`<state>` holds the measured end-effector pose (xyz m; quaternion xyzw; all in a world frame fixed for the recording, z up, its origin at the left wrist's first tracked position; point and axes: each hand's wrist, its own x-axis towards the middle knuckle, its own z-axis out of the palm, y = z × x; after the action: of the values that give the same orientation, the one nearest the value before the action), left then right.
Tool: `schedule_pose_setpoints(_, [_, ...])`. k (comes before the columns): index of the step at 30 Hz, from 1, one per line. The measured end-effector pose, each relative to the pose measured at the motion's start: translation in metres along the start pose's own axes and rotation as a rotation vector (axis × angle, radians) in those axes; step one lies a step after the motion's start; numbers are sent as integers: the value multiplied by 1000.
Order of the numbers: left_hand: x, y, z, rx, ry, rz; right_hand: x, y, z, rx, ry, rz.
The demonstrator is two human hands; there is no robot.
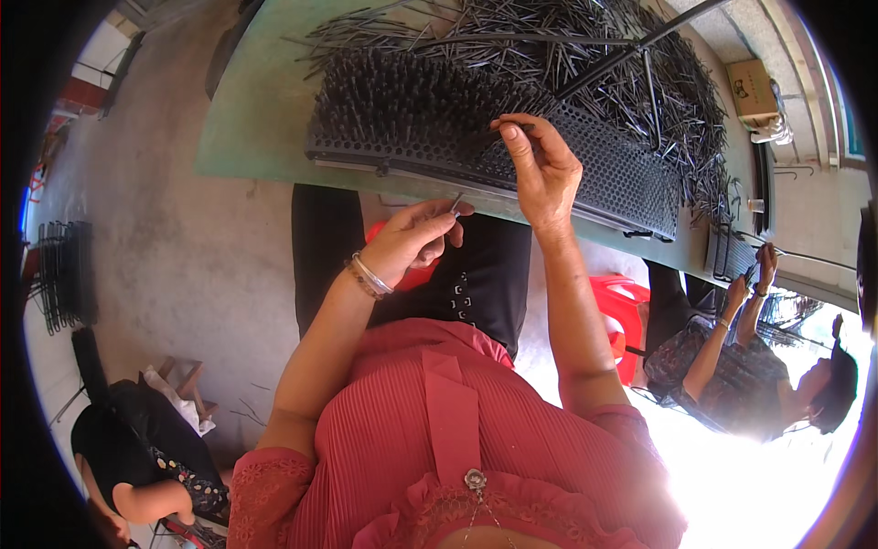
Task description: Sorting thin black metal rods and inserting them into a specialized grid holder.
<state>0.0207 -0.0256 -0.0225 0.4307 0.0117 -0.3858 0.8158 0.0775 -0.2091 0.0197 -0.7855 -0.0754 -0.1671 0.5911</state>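
A black perforated tray [631, 188] lies along the near edge of the green table. Many thin black sticks [393, 96] stand upright in the holes of its left part; the right part shows bare holes. Below the table edge, my left hand [416, 240] is closed, pinching a thin dark stick [456, 203] with a shiny side between thumb and fingers. My right hand [546, 174] is raised over the middle of the tray, thumb and fingertips brought together. Something dark shows at its fingertips, but it blends into the sticks behind.
A large heap of loose black sticks [585, 50] covers the table behind the tray. A black metal bar frame [599, 69] crosses above it. Red stools [622, 316] stand below. A co-worker [732, 366] handles things at the right; another person [137, 457] is at lower left. A cardboard box [752, 89] stands far right.
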Motion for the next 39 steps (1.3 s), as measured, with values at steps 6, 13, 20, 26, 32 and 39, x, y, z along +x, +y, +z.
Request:
schedule_pose_setpoints(6, [-1, 0, 0, 8, 0, 13, -3, 1, 4, -119, 64, -75])
schedule_pose_setpoints(13, [-2, 2, 2, 1, 6, 2, -5, 6, 12, 91, 143, 51])
schedule_pose_setpoints(20, [-1, 1, 1, -17, 9, 1, -3, 4, 6, 111, 51, 46])
schedule_pose_setpoints(26, [0, 0, 1, -17, 18, -7, -8, 5, 9, 114, -21, 20])
schedule_pose_setpoints(32, [1, 0, 0, -29, 15, -6, -6, 4, 8, 83, -51, -24])
schedule_pose_setpoints(39, [1, 0, -2, -44, 29, -14, -8, -4, 13, -164, 102, -102])
